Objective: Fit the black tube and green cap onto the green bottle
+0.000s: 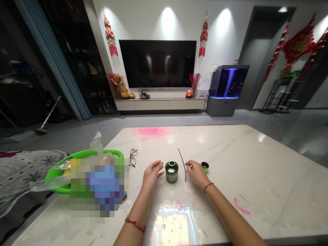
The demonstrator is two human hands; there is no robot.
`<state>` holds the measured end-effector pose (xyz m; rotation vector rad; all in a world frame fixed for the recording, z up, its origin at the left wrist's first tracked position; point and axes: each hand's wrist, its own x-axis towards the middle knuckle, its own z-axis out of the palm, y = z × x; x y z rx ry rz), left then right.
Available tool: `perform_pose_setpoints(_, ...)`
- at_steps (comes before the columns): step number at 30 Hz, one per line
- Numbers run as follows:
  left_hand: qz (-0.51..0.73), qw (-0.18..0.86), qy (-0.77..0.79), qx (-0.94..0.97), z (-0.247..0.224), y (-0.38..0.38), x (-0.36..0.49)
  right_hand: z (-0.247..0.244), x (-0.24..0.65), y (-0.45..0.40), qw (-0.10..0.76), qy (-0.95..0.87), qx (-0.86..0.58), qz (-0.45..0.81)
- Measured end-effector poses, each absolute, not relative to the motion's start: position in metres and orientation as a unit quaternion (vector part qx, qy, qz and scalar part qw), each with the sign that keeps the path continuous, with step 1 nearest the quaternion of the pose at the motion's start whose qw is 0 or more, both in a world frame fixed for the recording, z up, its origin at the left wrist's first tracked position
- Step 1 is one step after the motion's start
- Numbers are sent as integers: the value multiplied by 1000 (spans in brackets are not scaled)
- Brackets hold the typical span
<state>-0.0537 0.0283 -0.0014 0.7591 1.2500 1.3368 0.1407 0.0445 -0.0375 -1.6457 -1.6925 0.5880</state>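
Note:
A dark green glass jar (pixel 171 172) with a narrow, uncovered neck stands upright on the table, between my two hands. Just to its left, my left hand (pixel 153 172) has its fingers spread and bent toward the glass, with nothing in them. A thin black stick (pixel 182 159), slightly kinked near its lower end, is to the right of the jar. My right hand (pixel 197 173) is right beside the stick, fingers loosely bent; whether the tips touch it is unclear. Behind that hand is a small green cap (pixel 205 166) with a dark inside, partly hidden by it.
Folded-out eyeglasses (pixel 133 157) lie left of the jar. A bright green basket (pixel 118 152) holding plastic bags is at the table's left, partly blurred out. Pink stains (pixel 242 206) mark the pale table (pixel 271 177). A television (pixel 157 64) and a fish tank (pixel 228 82) are beyond.

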Motion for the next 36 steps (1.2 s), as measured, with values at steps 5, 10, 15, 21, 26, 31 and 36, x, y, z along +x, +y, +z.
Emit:
perform_pose_setpoints(5, 531, 494, 550, 414, -1, 26, -50, -40, 136, 41, 242, -701, -658, 131)
perform_pose_setpoints(10, 519, 500, 499, 482, -6, 25, -39, -42, 132, 41, 160, -729, -660, 87)
perform_pose_setpoints(15, 484, 460, 502, 550, -14, 23, -35, -45, 132, 43, 154, -732, -660, 66)
perform_pose_setpoints(21, 462, 446, 513, 569, -18, 25, -37, -43, 130, 42, 149, -712, -684, 55)
perform_pose_setpoints(26, 475, 455, 504, 560, -20, 29, -39, -41, 130, 41, 128, -697, -704, 55)
perform_pose_setpoints(31, 480, 463, 500, 552, -19, 28, -38, -41, 131, 42, 117, -693, -709, 62)
perform_pose_setpoints(36, 487, 470, 504, 537, -14, 25, -35, -41, 132, 43, 124, -691, -709, 62)
